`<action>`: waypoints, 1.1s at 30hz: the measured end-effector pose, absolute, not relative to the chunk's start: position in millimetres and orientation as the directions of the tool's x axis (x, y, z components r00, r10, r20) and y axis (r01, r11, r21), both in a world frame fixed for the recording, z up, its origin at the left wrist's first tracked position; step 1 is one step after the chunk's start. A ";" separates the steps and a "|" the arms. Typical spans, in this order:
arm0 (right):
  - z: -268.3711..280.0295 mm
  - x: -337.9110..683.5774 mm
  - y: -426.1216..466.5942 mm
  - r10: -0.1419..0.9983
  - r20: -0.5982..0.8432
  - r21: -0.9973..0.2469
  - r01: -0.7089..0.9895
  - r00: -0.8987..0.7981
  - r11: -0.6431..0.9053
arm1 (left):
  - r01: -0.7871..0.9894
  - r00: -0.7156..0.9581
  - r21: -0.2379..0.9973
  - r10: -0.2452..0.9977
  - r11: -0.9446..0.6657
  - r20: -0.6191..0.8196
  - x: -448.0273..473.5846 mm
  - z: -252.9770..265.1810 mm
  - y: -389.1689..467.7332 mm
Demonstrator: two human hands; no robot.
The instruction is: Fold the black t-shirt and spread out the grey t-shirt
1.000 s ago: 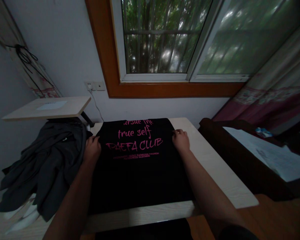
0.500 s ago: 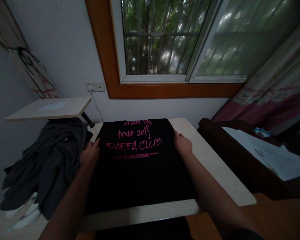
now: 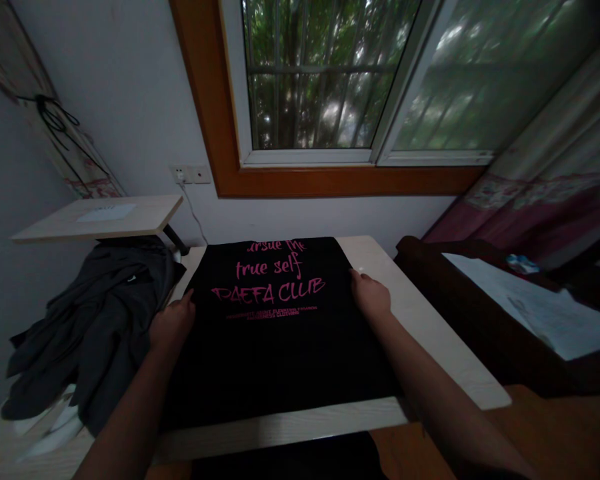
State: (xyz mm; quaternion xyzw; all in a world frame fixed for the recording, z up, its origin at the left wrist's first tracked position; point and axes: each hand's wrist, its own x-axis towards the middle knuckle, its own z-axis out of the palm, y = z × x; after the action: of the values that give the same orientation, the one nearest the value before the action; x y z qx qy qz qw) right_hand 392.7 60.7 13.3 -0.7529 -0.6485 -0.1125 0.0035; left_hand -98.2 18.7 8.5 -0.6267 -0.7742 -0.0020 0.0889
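Note:
A black T-shirt with pink lettering lies flat on the pale wooden table, its top edge at the table's far side. The printed words run across its upper half, and the top line is cut off at the far edge. My left hand is closed on the shirt's left edge, thumb and fingers pinched together. At the right edge, slightly farther up, my right hand grips the cloth in the same way. The fingertips of both hands are partly hidden.
Dark grey clothes are heaped on the left, under a small raised shelf. A brown wooden piece of furniture with a white sheet stands at the right. Behind the table is a window.
My left hand has slid toward me and a little left along the shirt's edge. The right hand has shifted slightly right and nearer. The shirt's lower part spreads a little wider.

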 end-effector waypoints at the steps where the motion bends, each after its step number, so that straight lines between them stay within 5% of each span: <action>1: 14.1 391.4 58.0 0.973 0.194 0.148 0.977 0.125 -0.155 | 0.970 -0.199 -0.111 0.969 0.217 0.149 -96.8 9.0 15.4; 6: 17.7 385.0 45.0 0.967 0.196 0.153 0.969 0.161 -0.192 | 0.967 -0.196 -0.127 0.964 0.221 0.180 -91.5 11.9 -0.3; 19: 14.0 395.0 32.8 0.975 0.095 0.101 0.972 0.201 -0.210 | 0.954 -0.276 -0.123 0.961 0.272 -0.018 -93.3 20.9 -14.8; 33: 11.8 401.9 22.3 0.972 0.091 0.088 0.971 0.215 -0.223 | 0.960 -0.214 -0.178 0.976 0.215 0.024 -95.6 20.6 -31.7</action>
State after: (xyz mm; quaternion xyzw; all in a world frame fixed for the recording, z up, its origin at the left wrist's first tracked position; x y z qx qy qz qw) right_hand 401.9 22.3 11.8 -0.7793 -0.6234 -0.0632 -0.0061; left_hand -95.6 -31.7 20.6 -0.6233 -0.7768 0.0620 0.0653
